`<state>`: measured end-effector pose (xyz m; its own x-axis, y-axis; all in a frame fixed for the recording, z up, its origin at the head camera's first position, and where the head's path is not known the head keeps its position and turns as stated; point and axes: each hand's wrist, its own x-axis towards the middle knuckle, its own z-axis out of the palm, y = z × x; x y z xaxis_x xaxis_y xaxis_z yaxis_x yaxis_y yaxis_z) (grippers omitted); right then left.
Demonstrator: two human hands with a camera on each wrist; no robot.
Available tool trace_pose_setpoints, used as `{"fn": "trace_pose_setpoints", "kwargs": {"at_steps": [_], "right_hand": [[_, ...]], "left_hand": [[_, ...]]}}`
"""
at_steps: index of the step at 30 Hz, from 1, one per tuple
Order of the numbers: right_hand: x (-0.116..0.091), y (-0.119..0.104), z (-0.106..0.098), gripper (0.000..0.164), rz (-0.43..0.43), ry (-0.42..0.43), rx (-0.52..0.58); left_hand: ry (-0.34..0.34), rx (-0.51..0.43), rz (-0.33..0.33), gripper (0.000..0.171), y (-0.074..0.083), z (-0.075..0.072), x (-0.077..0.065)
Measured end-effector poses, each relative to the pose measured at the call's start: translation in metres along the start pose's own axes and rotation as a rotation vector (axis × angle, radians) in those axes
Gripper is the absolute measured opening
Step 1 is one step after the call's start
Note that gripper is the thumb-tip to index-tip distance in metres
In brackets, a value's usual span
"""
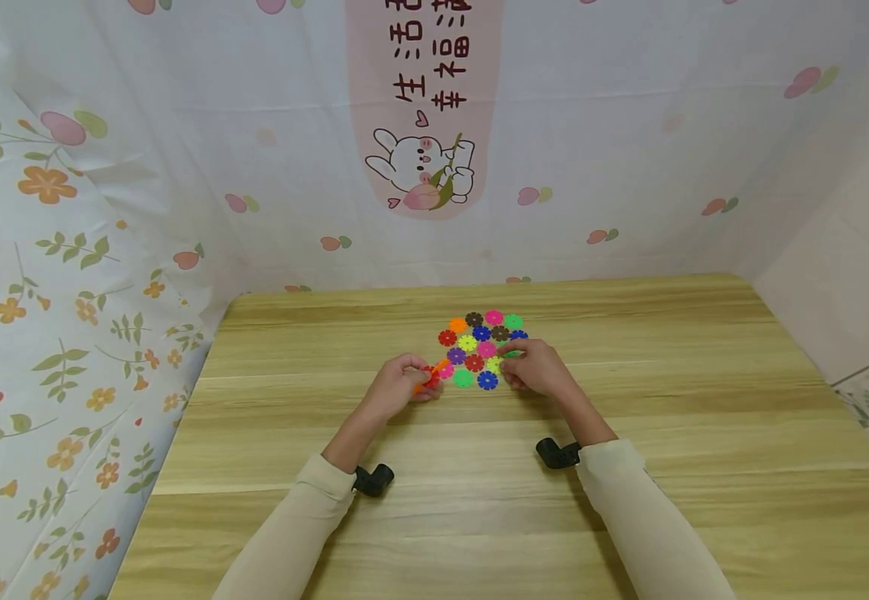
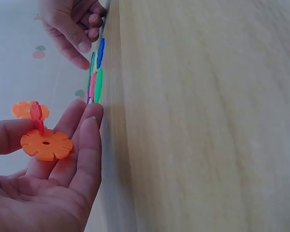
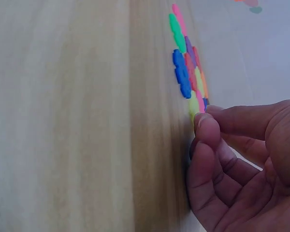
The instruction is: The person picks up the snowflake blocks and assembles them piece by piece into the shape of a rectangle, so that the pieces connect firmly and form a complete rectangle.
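Note:
In the left wrist view, my left hand holds a small joined piece of notched plastic discs between thumb and fingers. A red disc seen edge-on links an orange disc below it and another orange disc behind. My right hand is at the right side of a flat group of loose discs, fingertips right by a yellow disc. Its thumb and forefinger stand apart in the left wrist view, with nothing visible between them. The other fingers curl loosely.
The loose discs lie side by side on the wooden table, among them a blue disc, a green disc and an orange disc. A printed cloth hangs behind the table and along its left side.

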<state>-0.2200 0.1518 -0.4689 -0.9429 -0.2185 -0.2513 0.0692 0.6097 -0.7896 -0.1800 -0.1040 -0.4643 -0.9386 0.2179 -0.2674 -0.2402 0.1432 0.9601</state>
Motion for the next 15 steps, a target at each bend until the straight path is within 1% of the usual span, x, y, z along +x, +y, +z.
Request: {"fn": "trace_pose_setpoints", "kwargs": {"at_steps": [5, 15], "right_hand": [[0.0014, 0.0022, 0.0033, 0.029, -0.006, -0.003, -0.026], [0.005, 0.0003, 0.0066, 0.034, -0.004, -0.001, -0.131]], "left_hand": [[-0.01, 0.001, -0.01, 0.011, -0.0022, -0.0002, 0.0005], [-0.011, 0.0, -0.029, 0.012, -0.0036, 0.0005, 0.0017]]}}
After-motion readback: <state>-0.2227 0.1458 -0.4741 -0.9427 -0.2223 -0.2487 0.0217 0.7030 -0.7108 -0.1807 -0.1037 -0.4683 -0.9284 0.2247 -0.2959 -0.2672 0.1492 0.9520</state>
